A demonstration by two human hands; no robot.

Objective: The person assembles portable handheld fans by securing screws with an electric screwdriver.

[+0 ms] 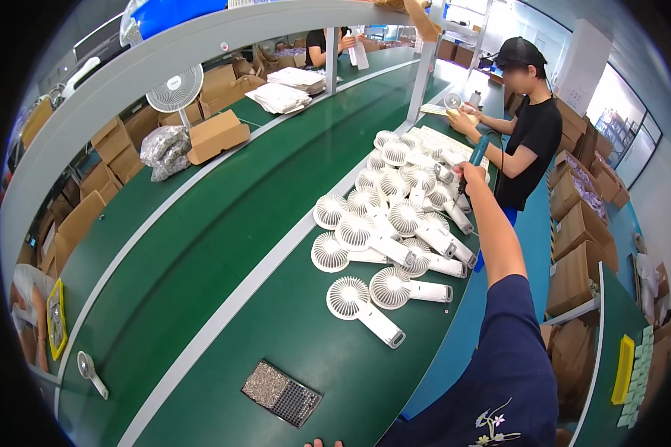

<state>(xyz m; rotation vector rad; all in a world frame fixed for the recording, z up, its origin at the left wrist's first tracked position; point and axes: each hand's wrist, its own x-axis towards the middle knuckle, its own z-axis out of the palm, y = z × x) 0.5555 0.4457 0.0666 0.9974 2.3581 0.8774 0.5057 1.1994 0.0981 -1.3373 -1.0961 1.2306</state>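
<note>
My right hand (470, 176), at the end of an outstretched arm, is closed round a teal electric screwdriver (480, 149). It is over the far right part of a pile of white handheld fans (355, 232), which have round slatted heads and short straight handles. One fan (348, 298) lies at the pile's near edge, its handle pointing toward me. Only the fingertips of my left hand (324, 443) show, apart, at the bottom edge of the view; nothing shows in them. Beyond them, a black tray (298, 403) of small metal screws rests on the green bench.
A co-worker (529, 127) in a black cap handles a fan at the bench's far end. Left runs a green conveyor belt (224, 246) with a metal rail. A single fan (92, 374) lies far left. Cardboard boxes (581, 246) stand right; a grey post (421, 82) rises behind the pile.
</note>
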